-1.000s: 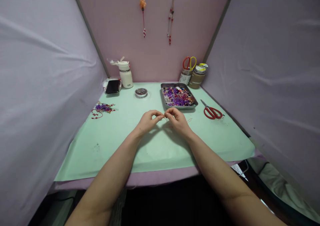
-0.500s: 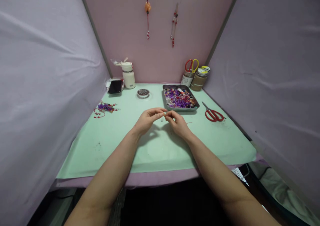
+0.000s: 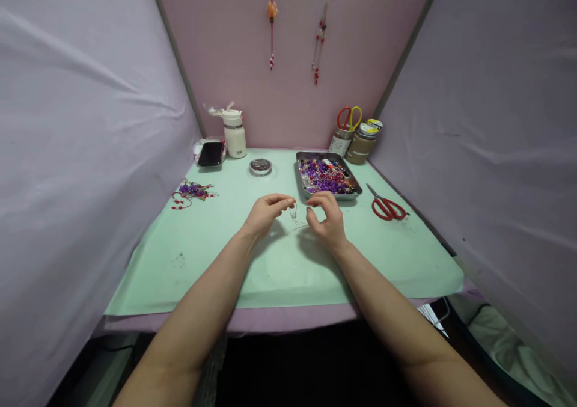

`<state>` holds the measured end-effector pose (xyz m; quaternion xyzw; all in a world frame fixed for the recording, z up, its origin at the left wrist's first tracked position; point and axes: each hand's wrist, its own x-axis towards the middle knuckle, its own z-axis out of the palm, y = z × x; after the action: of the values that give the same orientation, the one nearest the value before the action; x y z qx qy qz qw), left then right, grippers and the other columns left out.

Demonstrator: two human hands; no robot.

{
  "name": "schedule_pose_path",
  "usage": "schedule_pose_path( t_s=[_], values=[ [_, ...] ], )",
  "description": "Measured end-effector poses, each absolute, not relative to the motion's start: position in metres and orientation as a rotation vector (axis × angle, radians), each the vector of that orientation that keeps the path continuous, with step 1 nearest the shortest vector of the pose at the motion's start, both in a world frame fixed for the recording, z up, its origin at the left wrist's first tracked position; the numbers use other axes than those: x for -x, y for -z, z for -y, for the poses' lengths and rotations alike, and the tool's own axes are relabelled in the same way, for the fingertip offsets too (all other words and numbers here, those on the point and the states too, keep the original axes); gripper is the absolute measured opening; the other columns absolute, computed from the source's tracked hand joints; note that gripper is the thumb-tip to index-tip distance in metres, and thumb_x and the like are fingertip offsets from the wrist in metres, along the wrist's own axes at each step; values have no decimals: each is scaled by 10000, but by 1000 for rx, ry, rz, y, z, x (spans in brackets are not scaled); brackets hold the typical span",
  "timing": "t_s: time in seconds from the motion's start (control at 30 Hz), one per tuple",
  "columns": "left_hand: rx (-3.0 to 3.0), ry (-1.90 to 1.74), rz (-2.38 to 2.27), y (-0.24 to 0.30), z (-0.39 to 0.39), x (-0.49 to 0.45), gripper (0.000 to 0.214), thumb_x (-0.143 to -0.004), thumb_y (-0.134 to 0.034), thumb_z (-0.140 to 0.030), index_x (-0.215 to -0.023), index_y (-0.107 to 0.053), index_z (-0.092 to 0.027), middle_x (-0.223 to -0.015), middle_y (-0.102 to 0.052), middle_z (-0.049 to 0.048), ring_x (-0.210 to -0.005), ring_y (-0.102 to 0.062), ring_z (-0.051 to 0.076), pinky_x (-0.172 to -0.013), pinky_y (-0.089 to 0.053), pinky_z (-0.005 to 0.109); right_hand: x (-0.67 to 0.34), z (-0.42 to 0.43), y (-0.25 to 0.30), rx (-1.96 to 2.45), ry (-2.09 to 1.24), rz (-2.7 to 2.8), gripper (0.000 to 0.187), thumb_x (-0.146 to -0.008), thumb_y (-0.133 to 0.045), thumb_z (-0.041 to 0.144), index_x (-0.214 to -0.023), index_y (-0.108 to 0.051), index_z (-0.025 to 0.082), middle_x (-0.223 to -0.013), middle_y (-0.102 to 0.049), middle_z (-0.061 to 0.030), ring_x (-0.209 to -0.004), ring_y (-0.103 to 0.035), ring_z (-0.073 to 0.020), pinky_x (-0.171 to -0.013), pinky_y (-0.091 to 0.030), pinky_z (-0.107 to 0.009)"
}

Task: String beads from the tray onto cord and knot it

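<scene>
My left hand (image 3: 269, 212) pinches a thin cord (image 3: 296, 219) between thumb and forefinger above the green mat. The cord hangs in a small loop below the fingertips and trails toward the right. A small pale piece (image 3: 293, 214) shows by the loop; its kind is too small to make out. Just right of it, my right hand (image 3: 327, 219) has its thumb and forefinger spread, with nothing visible between them. Behind my right hand stands a metal tray (image 3: 298, 181) filled with purple, red and clear beads (image 3: 331, 180).
Red-handled scissors (image 3: 387, 207) lie at right. At left are beaded strands (image 3: 193, 192), with a phone (image 3: 211, 154) and white bottle (image 3: 235, 139) behind. A round spool (image 3: 260, 166) sits mid-table. Two jars stand back right, one holding scissors (image 3: 350, 119). Beaded strings (image 3: 272, 11) hang on the wall.
The fingertips, close together before, are now apart. My right hand has opened and moved slightly right, while my left keeps its pinch. The cord loop now shows between them.
</scene>
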<state>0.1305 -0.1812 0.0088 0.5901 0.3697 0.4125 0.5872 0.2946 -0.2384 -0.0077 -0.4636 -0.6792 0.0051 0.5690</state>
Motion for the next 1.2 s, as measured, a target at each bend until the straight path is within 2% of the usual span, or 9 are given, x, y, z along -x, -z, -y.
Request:
schedule_pose_path(
  t_s=[0.1, 0.23, 0.33, 0.5, 0.6, 0.8, 0.93, 1.1, 1.2],
  values=[
    [-1357, -918, -884, -6, 180, -130, 290, -648, -728, -441, -779, -726, -182, -777, -680, 42, -702, -517, 124, -612, -362, 253, -288, 241, 10, 1071, 77, 1712, 153, -801, -547, 164, -920, -621, 224, -926, -557, -78, -900, -541, -222, -842, -440, -408],
    [-1311, -864, -903, -4, 181, -131, 283, -646, -724, -421, -792, -730, -178, -772, -678, 40, -695, -531, 123, -599, -354, 250, -282, 238, 18, 1109, 75, 1863, 264, -828, -487, 133, -954, -681, 260, -995, -536, -73, -910, -504, -206, -841, -446, -388],
    [-1253, -820, -870, -5, 183, -131, 306, -634, -731, -421, -795, -728, -161, -775, -672, 51, -695, -551, 123, -593, -366, 244, -280, 236, 19, 1143, 104, 1935, 276, -834, -497, 146, -972, -699, 273, -1027, -540, -75, -927, -475, -212, -816, -451, -374],
    [-1209, -801, -853, -6, 183, -132, 275, -607, -747, -397, -749, -724, -163, -764, -669, 43, -681, -551, 116, -585, -379, 240, -275, 241, 12, 1224, 49, 1911, 175, -862, -530, 239, -891, -698, 277, -960, -596, -60, -880, -494, -210, -789, -445, -360],
    [-1199, -815, -899, -4, 182, -132, 284, -603, -744, -394, -774, -728, -167, -763, -668, 38, -661, -540, 111, -572, -369, 243, -271, 246, 9, 1187, -46, 1974, 181, -881, -511, 272, -859, -691, 272, -881, -616, -47, -834, -518, -201, -773, -447, -347],
    [-1164, -869, -955, -4, 180, -130, 295, -597, -746, -419, -758, -715, -175, -831, -691, 54, -656, -491, 107, -513, -305, 238, -258, 260, 11, 944, -15, 2216, 285, -919, -430, 204, -839, -694, 277, -868, -642, -42, -825, -536, -186, -759, -443, -322],
    [-1142, -929, -1027, -6, 179, -129, 306, -588, -749, -438, -759, -714, -186, -859, -707, 59, -679, -493, 118, -542, -321, 248, -247, 274, 14, 790, 18, 2285, 260, -919, -446, 196, -854, -689, 260, -861, -654, -43, -780, -538, -173, -710, -445, -306],
    [-1175, -1012, -1099, -4, 176, -129, 297, -615, -721, -434, -776, -724, -185, -835, -719, 64, -720, -531, 141, -599, -368, 262, -234, 285, 6, 755, -234, 2113, 144, -882, -543, 258, -805, -660, 227, -802, -652, -50, -738, -543, -165, -689, -454, -308],
    [-1245, -1125, -1103, -2, 174, -130, 244, -634, -711, -390, -735, -724, -168, -782, -716, 58, -754, -578, 153, -693, -418, 271, -232, 278, -4, 904, -534, 1760, 185, -873, -533, 262, -718, -607, 192, -677, -594, -20, -641, -513, -136, -624, -427, -281]
  ],
)
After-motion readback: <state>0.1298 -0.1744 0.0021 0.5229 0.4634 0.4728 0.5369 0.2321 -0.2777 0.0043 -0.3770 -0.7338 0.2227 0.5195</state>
